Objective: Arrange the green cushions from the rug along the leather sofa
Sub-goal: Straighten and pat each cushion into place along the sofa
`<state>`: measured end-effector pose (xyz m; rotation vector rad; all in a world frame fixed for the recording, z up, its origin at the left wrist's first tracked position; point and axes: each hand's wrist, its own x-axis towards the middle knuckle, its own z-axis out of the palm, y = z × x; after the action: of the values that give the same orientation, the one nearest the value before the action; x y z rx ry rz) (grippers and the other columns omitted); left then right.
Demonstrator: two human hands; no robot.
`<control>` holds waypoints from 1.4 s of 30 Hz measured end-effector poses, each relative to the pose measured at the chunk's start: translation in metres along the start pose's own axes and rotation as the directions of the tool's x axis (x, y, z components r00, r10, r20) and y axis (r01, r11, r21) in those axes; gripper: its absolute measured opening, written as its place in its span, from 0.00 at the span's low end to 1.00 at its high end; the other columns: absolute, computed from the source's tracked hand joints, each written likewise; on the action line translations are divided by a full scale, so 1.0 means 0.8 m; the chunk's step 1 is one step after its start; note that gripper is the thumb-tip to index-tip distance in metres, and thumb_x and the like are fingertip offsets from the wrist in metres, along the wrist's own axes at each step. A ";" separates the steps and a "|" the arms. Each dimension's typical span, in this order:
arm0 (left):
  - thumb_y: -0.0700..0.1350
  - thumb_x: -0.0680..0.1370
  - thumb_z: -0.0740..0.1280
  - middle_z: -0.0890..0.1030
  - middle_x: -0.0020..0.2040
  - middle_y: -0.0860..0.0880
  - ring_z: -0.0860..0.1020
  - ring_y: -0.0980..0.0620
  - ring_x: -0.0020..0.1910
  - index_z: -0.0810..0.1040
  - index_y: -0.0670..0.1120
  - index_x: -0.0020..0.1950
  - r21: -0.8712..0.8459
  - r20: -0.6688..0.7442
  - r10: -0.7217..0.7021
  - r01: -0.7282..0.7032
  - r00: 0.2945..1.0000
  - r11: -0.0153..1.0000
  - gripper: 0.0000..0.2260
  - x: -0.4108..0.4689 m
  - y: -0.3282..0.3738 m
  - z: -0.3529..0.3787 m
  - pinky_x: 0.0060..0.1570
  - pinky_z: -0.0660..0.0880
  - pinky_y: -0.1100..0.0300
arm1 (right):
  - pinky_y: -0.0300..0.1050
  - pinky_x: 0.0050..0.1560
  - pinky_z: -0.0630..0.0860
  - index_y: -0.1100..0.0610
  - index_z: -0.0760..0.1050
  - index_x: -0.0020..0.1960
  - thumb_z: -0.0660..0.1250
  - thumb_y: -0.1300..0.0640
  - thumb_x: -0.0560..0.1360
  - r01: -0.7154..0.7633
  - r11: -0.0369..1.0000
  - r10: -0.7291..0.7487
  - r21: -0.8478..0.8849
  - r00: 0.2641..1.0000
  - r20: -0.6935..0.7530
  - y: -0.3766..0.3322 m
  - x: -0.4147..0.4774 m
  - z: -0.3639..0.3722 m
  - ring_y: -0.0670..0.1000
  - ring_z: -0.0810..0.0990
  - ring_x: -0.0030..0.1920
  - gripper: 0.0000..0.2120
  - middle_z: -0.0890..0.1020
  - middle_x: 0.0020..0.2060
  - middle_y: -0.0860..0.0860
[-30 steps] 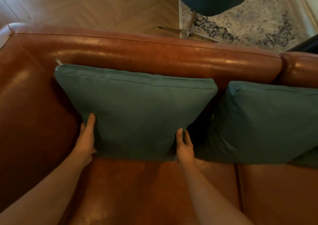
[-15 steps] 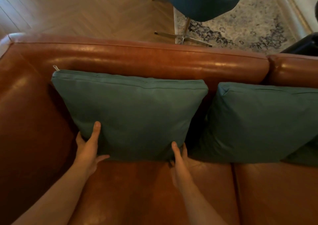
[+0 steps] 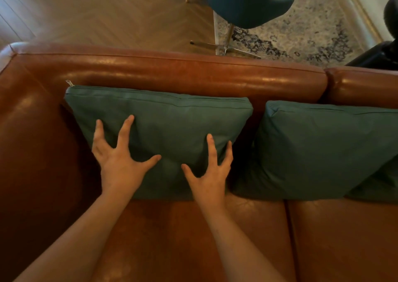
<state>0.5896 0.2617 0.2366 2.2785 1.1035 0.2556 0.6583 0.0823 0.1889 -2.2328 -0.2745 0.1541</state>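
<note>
Both hands are spread wide, fingers splayed and gripping nothing. Our left hand [image 3: 120, 163] presses the lower left of the cushion [image 3: 172, 120], and our right hand [image 3: 209, 178] presses its lower right. This green cushion leans against the back of the sofa [image 3: 172, 72] near its left end, zip edge up. A second cushion [image 3: 318, 150] leans just beside it, to the right.
</note>
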 end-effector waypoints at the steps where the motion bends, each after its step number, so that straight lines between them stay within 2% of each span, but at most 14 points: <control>1: 0.58 0.66 0.84 0.40 0.85 0.48 0.45 0.36 0.83 0.57 0.70 0.81 0.014 0.011 -0.011 0.011 1.000 1.000 0.51 0.002 0.002 -0.001 0.77 0.61 0.35 | 0.63 0.78 0.65 0.32 0.56 0.82 0.80 0.43 0.70 -0.015 1.000 0.015 -0.003 1.000 0.002 0.000 0.003 -0.001 0.63 0.54 0.81 0.48 0.46 0.84 0.53; 4: 0.60 0.66 0.83 0.41 0.84 0.48 0.45 0.34 0.82 0.57 0.70 0.80 0.049 0.024 -0.004 0.003 1.000 0.999 0.50 0.006 0.006 -0.015 0.76 0.61 0.31 | 0.61 0.77 0.65 0.37 0.64 0.80 0.81 0.42 0.69 0.025 0.997 -0.030 -0.068 0.997 -0.077 -0.013 0.006 -0.016 0.64 0.57 0.79 0.44 0.50 0.82 0.57; 7: 0.67 0.68 0.78 0.43 0.84 0.45 0.45 0.35 0.82 0.57 0.67 0.81 0.154 -0.035 0.144 -0.137 0.989 0.979 0.47 0.017 0.012 -0.039 0.78 0.54 0.29 | 0.62 0.78 0.61 0.42 0.68 0.79 0.78 0.40 0.71 0.170 0.961 -0.206 -0.216 0.967 -0.153 -0.032 0.023 -0.037 0.64 0.55 0.81 0.39 0.52 0.83 0.60; 12: 0.79 0.67 0.65 0.48 0.85 0.48 0.43 0.39 0.84 0.56 0.67 0.82 0.258 0.050 0.131 -0.140 0.990 0.956 0.46 0.064 0.026 -0.069 0.75 0.48 0.24 | 0.71 0.78 0.57 0.37 0.59 0.82 0.66 0.30 0.76 0.242 0.877 -0.247 -0.415 0.968 0.042 -0.064 0.076 -0.058 0.64 0.44 0.84 0.38 0.48 0.84 0.56; 15: 0.84 0.66 0.59 0.53 0.85 0.47 0.45 0.39 0.84 0.56 0.67 0.82 0.319 0.153 0.085 -0.130 0.985 0.939 0.48 0.078 0.022 -0.073 0.76 0.55 0.25 | 0.73 0.77 0.57 0.36 0.57 0.82 0.60 0.25 0.75 0.223 0.851 -0.169 -0.475 0.973 0.154 -0.063 0.093 -0.061 0.63 0.41 0.84 0.39 0.48 0.84 0.53; 18: 0.81 0.65 0.64 0.53 0.85 0.47 0.46 0.39 0.84 0.56 0.67 0.82 0.288 0.202 0.044 -0.102 0.978 0.952 0.48 0.082 0.028 -0.076 0.76 0.60 0.28 | 0.71 0.79 0.56 0.36 0.54 0.83 0.59 0.23 0.75 0.211 0.843 -0.115 -0.495 0.970 0.216 -0.063 0.097 -0.068 0.62 0.41 0.83 0.41 0.48 0.84 0.52; 20: 0.79 0.65 0.68 0.51 0.85 0.46 0.45 0.38 0.83 0.55 0.67 0.82 0.298 0.207 0.056 -0.118 0.977 0.947 0.49 0.080 0.035 -0.081 0.76 0.59 0.29 | 0.71 0.79 0.54 0.35 0.53 0.83 0.60 0.24 0.74 0.222 0.831 -0.120 -0.511 0.967 0.226 -0.069 0.095 -0.072 0.62 0.40 0.83 0.41 0.47 0.84 0.53; 23: 0.73 0.66 0.75 0.47 0.85 0.46 0.43 0.37 0.83 0.52 0.68 0.83 0.318 0.183 0.151 -0.204 0.971 0.926 0.51 0.075 0.029 -0.088 0.76 0.52 0.26 | 0.70 0.79 0.51 0.35 0.53 0.82 0.64 0.27 0.74 0.262 0.804 -0.192 -0.534 0.964 0.184 -0.074 0.083 -0.077 0.64 0.42 0.83 0.42 0.47 0.84 0.55; 25: 0.69 0.67 0.78 0.45 0.85 0.49 0.42 0.38 0.84 0.49 0.70 0.82 0.347 0.208 0.174 -0.239 0.963 0.907 0.53 0.073 0.018 -0.090 0.76 0.52 0.25 | 0.70 0.79 0.56 0.38 0.58 0.81 0.68 0.31 0.74 0.281 0.799 -0.258 -0.532 0.959 0.118 -0.067 0.074 -0.079 0.65 0.48 0.83 0.40 0.53 0.82 0.58; 27: 0.68 0.67 0.78 0.45 0.86 0.50 0.41 0.40 0.84 0.46 0.71 0.82 0.365 0.240 0.175 -0.256 0.955 0.895 0.53 0.070 0.007 -0.087 0.75 0.57 0.25 | 0.68 0.78 0.61 0.39 0.61 0.80 0.70 0.34 0.75 0.285 0.801 -0.263 -0.526 0.958 0.118 -0.055 0.068 -0.078 0.64 0.51 0.82 0.37 0.57 0.81 0.58; 29: 0.68 0.68 0.78 0.46 0.85 0.50 0.42 0.39 0.84 0.45 0.71 0.82 0.361 0.222 0.197 -0.268 0.955 0.893 0.53 0.068 0.002 -0.082 0.74 0.61 0.27 | 0.66 0.79 0.61 0.39 0.60 0.81 0.70 0.35 0.77 0.276 0.808 -0.225 -0.520 0.961 0.160 -0.048 0.068 -0.074 0.63 0.49 0.83 0.36 0.56 0.81 0.58; 33: 0.64 0.65 0.82 0.44 0.84 0.43 0.45 0.33 0.82 0.50 0.66 0.84 0.313 0.110 0.225 -0.249 0.968 0.917 0.56 0.056 -0.003 -0.074 0.77 0.57 0.29 | 0.68 0.79 0.60 0.40 0.61 0.79 0.72 0.38 0.76 0.268 0.798 -0.217 -0.540 0.963 0.158 -0.062 0.069 -0.075 0.65 0.51 0.82 0.36 0.57 0.80 0.58; 37: 0.62 0.63 0.84 0.48 0.83 0.41 0.48 0.32 0.81 0.56 0.62 0.84 0.348 0.114 0.307 -0.327 0.945 0.878 0.56 0.035 -0.020 -0.067 0.76 0.58 0.29 | 0.66 0.76 0.64 0.41 0.67 0.76 0.74 0.42 0.74 0.388 0.753 -0.336 -0.532 0.921 0.197 -0.076 0.043 -0.073 0.63 0.58 0.79 0.33 0.62 0.77 0.57; 42: 0.60 0.68 0.82 0.48 0.85 0.47 0.47 0.38 0.83 0.55 0.65 0.84 0.276 0.172 0.302 -0.340 0.938 0.899 0.51 0.031 -0.025 -0.059 0.77 0.58 0.31 | 0.66 0.78 0.63 0.41 0.67 0.77 0.77 0.48 0.74 0.433 0.732 -0.306 -0.526 0.899 0.314 -0.066 0.031 -0.051 0.64 0.55 0.81 0.34 0.59 0.80 0.57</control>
<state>0.5730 0.3105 0.2613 2.7102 0.7354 0.0710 0.6834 0.0897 0.2552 -2.7131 -1.0027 0.0883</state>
